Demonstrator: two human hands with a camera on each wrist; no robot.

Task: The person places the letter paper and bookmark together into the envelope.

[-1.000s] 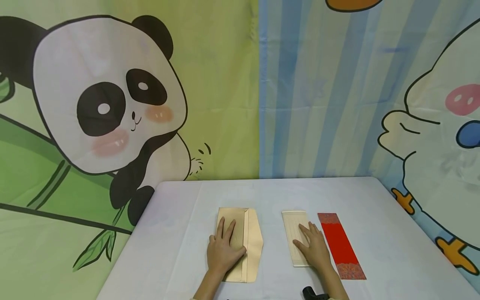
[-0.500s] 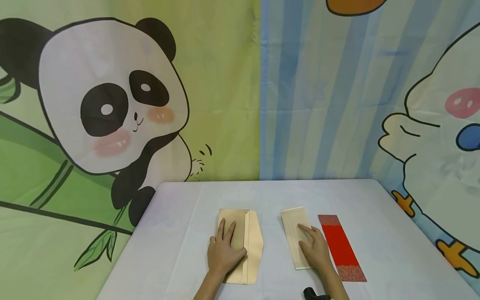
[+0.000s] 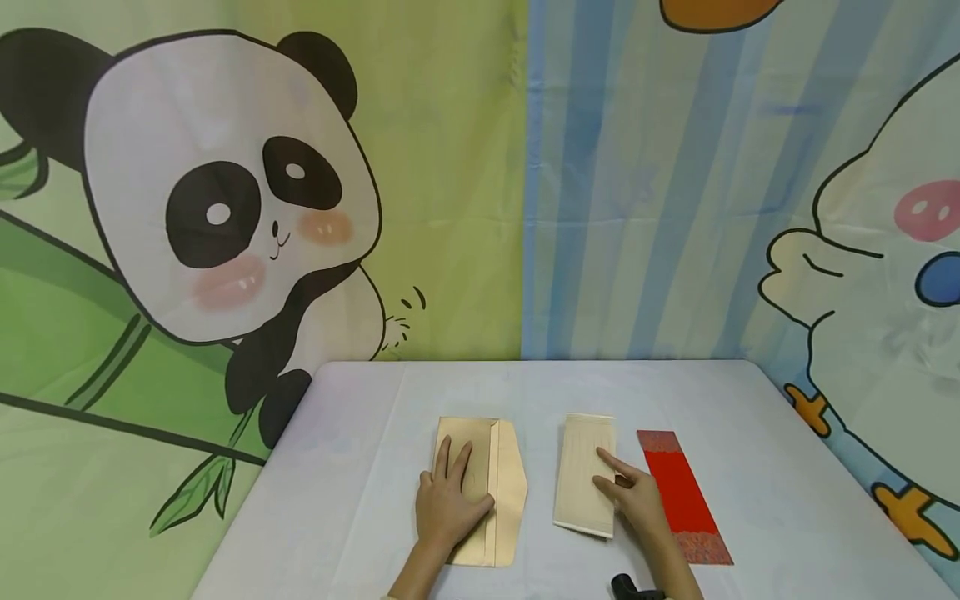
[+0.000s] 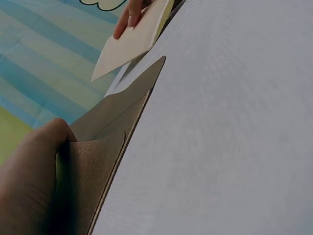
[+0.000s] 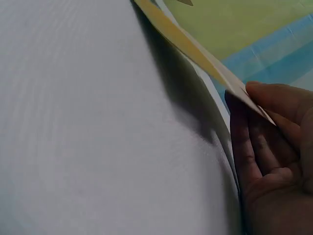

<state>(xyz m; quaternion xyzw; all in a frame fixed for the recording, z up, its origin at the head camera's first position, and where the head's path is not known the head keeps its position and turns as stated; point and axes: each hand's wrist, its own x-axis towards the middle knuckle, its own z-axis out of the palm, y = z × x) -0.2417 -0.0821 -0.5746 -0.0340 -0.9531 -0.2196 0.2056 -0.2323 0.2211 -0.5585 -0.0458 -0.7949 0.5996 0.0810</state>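
Left hand (image 3: 447, 502) flat on one envelope (image 3: 501, 492), right hand (image 3: 637, 497) pinching one folded sheet (image 3: 583, 475)

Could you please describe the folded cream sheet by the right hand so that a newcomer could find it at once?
On the white table, look right of the tan envelope under the left hand. The folded cream sheet lies between that envelope and a red strip, its right edge lifted by the right hand. It alone is pale, faintly lined and raised.
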